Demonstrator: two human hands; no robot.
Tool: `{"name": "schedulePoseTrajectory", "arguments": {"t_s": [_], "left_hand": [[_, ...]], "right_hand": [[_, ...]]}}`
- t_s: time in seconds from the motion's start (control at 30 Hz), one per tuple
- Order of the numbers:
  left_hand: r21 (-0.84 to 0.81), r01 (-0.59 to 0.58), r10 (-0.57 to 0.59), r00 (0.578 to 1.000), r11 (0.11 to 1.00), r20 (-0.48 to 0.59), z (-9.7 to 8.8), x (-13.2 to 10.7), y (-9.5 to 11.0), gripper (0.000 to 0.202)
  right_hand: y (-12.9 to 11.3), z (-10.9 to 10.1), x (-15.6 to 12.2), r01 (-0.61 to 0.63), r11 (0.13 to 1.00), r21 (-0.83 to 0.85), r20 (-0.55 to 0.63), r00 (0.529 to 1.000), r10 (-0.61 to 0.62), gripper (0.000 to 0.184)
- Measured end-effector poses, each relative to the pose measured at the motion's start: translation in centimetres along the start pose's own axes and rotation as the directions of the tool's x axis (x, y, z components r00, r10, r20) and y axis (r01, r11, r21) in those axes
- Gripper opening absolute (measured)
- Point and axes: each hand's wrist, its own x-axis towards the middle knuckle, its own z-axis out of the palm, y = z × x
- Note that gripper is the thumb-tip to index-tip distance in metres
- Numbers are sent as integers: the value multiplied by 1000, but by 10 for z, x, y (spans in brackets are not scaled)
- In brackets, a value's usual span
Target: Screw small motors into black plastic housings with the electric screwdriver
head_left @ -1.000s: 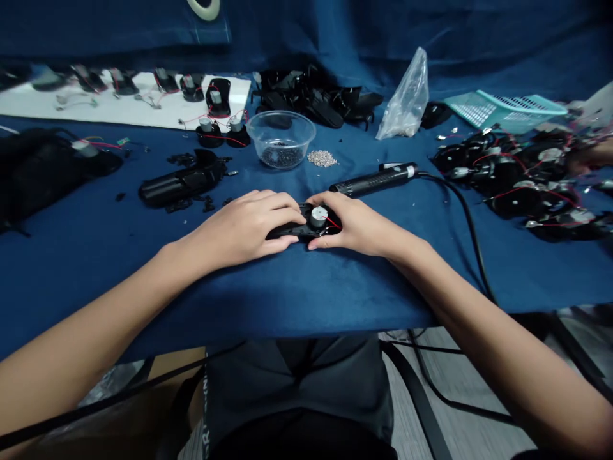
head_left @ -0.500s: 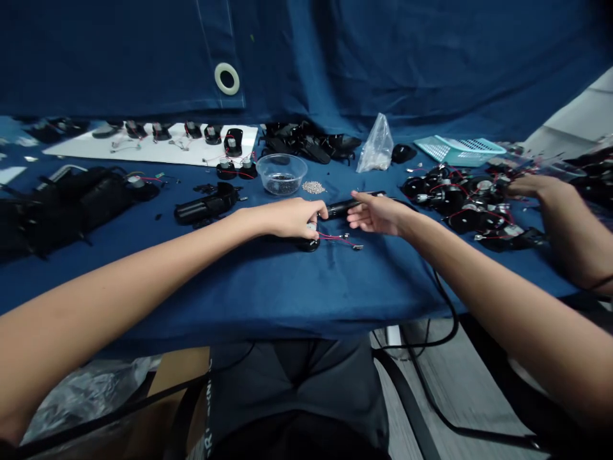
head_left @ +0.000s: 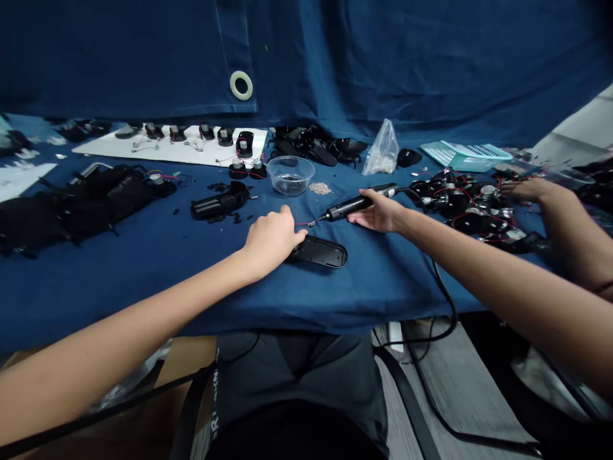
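Observation:
My left hand (head_left: 271, 237) is closed on the near end of a flat black plastic housing (head_left: 320, 252) that lies on the blue table cloth (head_left: 143, 268); a thin red wire shows beside my fingers. My right hand (head_left: 378, 212) grips a black corded electric screwdriver (head_left: 357, 204), its tip pointing left toward my left hand. A small heap of silver screws (head_left: 320, 188) lies just beyond, beside a clear plastic bowl (head_left: 290, 174) holding dark small parts.
Black housings with motors and red wires are piled at right (head_left: 472, 204), where another person's hand (head_left: 529, 190) reaches in. A teal basket (head_left: 467, 154), a clear bag (head_left: 380, 152), a white board with parts (head_left: 172, 145) and black parts at left (head_left: 81, 201) surround the work spot.
My right hand has picked up the screwdriver and turned its tip toward my left hand. The black housing now lies flat and exposed to the right of my left hand. The view shifted slightly.

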Motion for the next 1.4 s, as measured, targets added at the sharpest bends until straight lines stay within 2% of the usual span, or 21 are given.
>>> {"name": "schedulePoseTrajectory", "arguments": {"t_s": [0.07,0.13,0.2,0.23,0.3,0.33,0.37,0.4,0.43,0.5,0.63,0.73,0.9,1.1,1.27,1.4], "left_hand": [[-32,-3,5,999,999,37,-3,2,-7,49],[-10,-26,26,999,1000,-23,-9,4,-15,55],[25,-173,175,977,985,-122,-17,7,-23,52],[31,-301,303,943,953,-136,-20,8,-26,49],[-5,-558,557,828,830,-58,-23,11,-31,48],[-39,-637,638,770,770,13,-23,13,-32,51],[-68,-674,678,730,735,89,-22,14,-33,56],[-81,-682,685,711,727,161,-20,16,-32,59],[-73,-672,670,710,737,220,-18,17,-31,62],[-26,-638,617,733,770,286,-14,19,-28,63],[22,-553,529,808,833,259,-6,16,-21,65],[11,-517,502,836,856,221,2,11,-20,61],[35,-519,508,846,854,162,11,6,-23,64],[-68,-465,468,854,883,228,7,6,-30,71],[-123,-500,515,842,857,161,15,9,-36,68],[-146,-500,517,848,854,118,24,11,-40,69]], "right_hand": [[9,2,-8,78,983,165,-57,996,-70,32],[19,4,-13,224,917,330,-167,970,-177,28],[28,6,-15,339,850,403,-253,934,-253,27],[32,7,-16,386,827,408,-286,915,-285,28],[38,10,-15,467,793,391,-340,874,-347,32],[41,10,-14,500,778,381,-357,856,-375,34],[43,11,-13,526,764,373,-367,840,-399,36],[45,11,-12,541,755,371,-370,831,-415,37],[46,11,-12,547,749,372,-367,829,-423,37],[47,10,-10,550,746,376,-358,828,-431,37],[47,9,-9,557,741,374,-355,824,-441,37],[48,8,-8,565,741,363,-364,818,-445,37],[49,9,-8,577,739,348,-361,810,-462,40],[47,9,-10,558,750,357,-354,823,-444,39],[49,8,-8,566,757,326,-346,817,-462,43],[49,8,-7,569,750,336,-357,814,-458,42]]}}
